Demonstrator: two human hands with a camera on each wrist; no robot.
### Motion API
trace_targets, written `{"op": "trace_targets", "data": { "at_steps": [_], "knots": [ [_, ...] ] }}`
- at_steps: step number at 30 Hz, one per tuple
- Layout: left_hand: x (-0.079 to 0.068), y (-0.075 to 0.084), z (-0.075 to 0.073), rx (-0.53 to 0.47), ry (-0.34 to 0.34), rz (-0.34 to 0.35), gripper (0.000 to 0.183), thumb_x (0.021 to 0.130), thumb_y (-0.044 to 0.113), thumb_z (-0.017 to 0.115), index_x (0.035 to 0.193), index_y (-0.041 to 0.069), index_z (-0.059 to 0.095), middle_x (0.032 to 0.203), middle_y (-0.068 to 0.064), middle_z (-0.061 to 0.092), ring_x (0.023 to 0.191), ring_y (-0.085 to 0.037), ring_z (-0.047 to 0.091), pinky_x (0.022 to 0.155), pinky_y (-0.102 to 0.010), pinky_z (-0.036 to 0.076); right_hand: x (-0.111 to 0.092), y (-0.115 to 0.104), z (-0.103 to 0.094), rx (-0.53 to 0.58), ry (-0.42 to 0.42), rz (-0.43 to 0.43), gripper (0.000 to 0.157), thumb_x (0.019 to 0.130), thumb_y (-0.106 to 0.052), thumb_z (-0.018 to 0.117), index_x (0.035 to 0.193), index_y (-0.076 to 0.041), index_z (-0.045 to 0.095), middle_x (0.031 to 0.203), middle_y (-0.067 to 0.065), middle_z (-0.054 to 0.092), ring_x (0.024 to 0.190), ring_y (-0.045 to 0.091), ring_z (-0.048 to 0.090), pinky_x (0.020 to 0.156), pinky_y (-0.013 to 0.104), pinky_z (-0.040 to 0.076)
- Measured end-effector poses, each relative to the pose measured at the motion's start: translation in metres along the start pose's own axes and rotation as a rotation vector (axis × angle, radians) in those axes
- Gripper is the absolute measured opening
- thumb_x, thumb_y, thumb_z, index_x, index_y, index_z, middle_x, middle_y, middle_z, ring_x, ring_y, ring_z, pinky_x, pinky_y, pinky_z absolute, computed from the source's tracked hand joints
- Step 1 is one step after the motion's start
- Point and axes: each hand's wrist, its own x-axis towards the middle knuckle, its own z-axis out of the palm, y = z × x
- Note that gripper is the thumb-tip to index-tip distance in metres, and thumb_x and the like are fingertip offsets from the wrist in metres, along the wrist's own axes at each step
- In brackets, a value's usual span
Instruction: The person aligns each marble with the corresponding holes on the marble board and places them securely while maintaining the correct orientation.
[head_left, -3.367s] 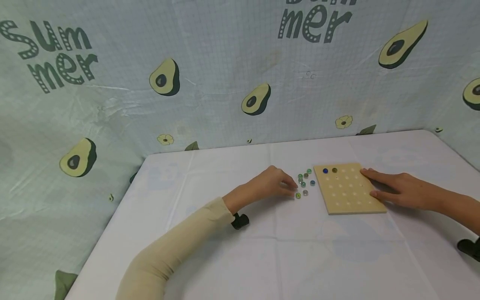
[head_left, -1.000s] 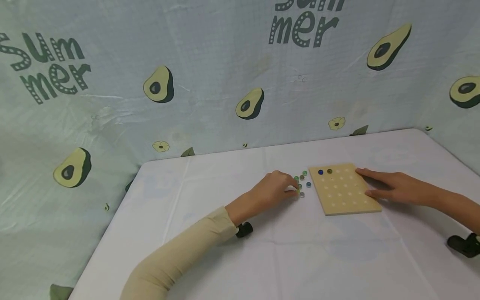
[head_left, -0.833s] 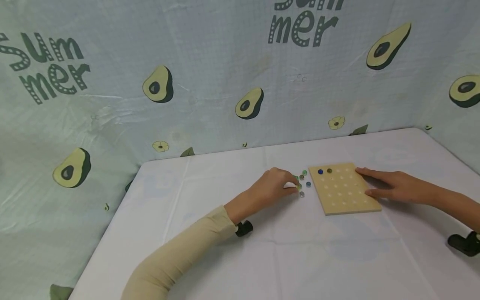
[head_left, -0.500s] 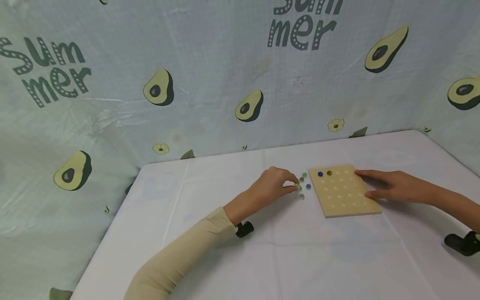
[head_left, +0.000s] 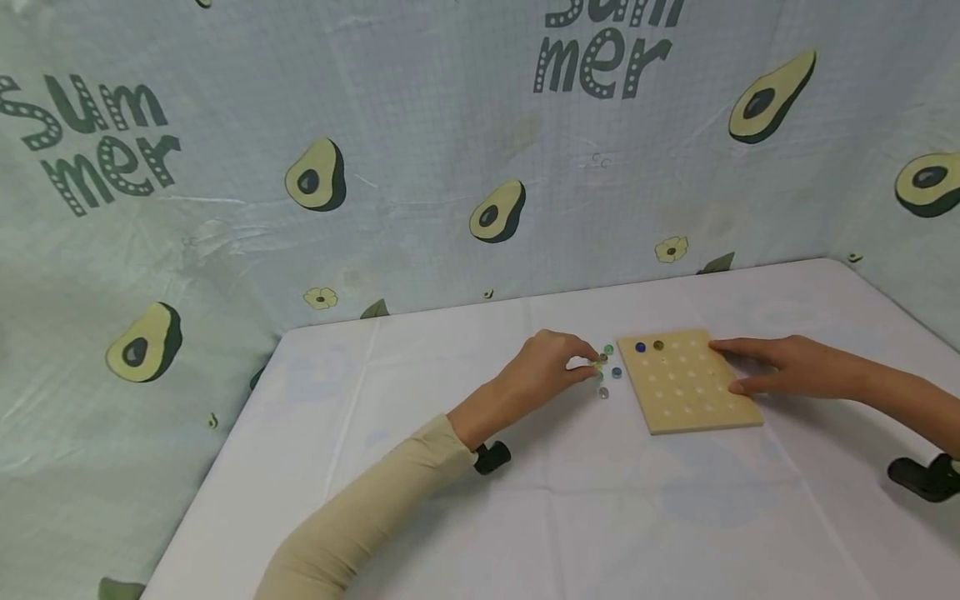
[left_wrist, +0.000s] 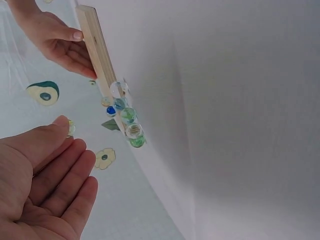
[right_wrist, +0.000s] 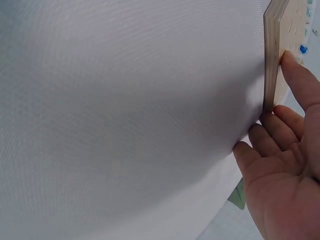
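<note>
My left hand (head_left: 551,364) pinches a small yellow-green marble (left_wrist: 72,128) between thumb and fingertips, just left of the loose marbles. In the left wrist view the thumb partly hides it. A square wooden board (head_left: 686,396) with rows of shallow dimples lies flat to the right. One dark blue marble (head_left: 641,347) and one brownish marble (head_left: 658,345) sit in its back row. My right hand (head_left: 806,367) rests at the board's right side with fingers spread. In the right wrist view its thumb (right_wrist: 289,59) touches the board's top face and the other fingers are near the edge.
Several loose marbles lie between my left hand and the board, among them a green one (head_left: 609,350), a blue one (head_left: 617,372) and a clear one (head_left: 603,392). Under everything is a white tablecloth (head_left: 630,517). Behind the table hangs an avocado-print sheet (head_left: 420,167).
The yellow-green marble that lay at the front of the loose group is now between my left fingertips. That hand has risen slightly. My right hand stays at the board's edge.
</note>
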Motion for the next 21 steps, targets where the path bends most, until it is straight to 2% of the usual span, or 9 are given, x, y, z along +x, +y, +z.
{"op": "trace_targets", "data": {
  "at_steps": [15, 21],
  "knots": [
    [0.016, 0.008, 0.003, -0.056, 0.048, 0.004, 0.023, 0.094, 0.023, 0.075, 0.115, 0.012, 0.078, 0.115, 0.003, 0.076, 0.111, -0.007, 0.067, 0.092, -0.015, 0.050, -0.001, 0.000, 0.002, -0.010, -0.020, 0.007, 0.083, 0.092, -0.055, 0.068, 0.153, -0.005, 0.043, 0.150, 0.033, 0.042, 0.134, 0.055, 0.043, 0.096, 0.064, 0.046],
    [0.021, 0.009, 0.003, -0.074, 0.059, 0.002, 0.024, 0.094, 0.023, 0.074, 0.115, 0.012, 0.078, 0.116, 0.002, 0.075, 0.113, -0.009, 0.067, 0.094, -0.017, 0.050, -0.004, 0.002, 0.006, 0.031, -0.011, 0.022, 0.082, 0.095, -0.054, 0.066, 0.156, -0.006, 0.040, 0.153, 0.034, 0.039, 0.136, 0.057, 0.039, 0.097, 0.067, 0.043]
  ]
}}
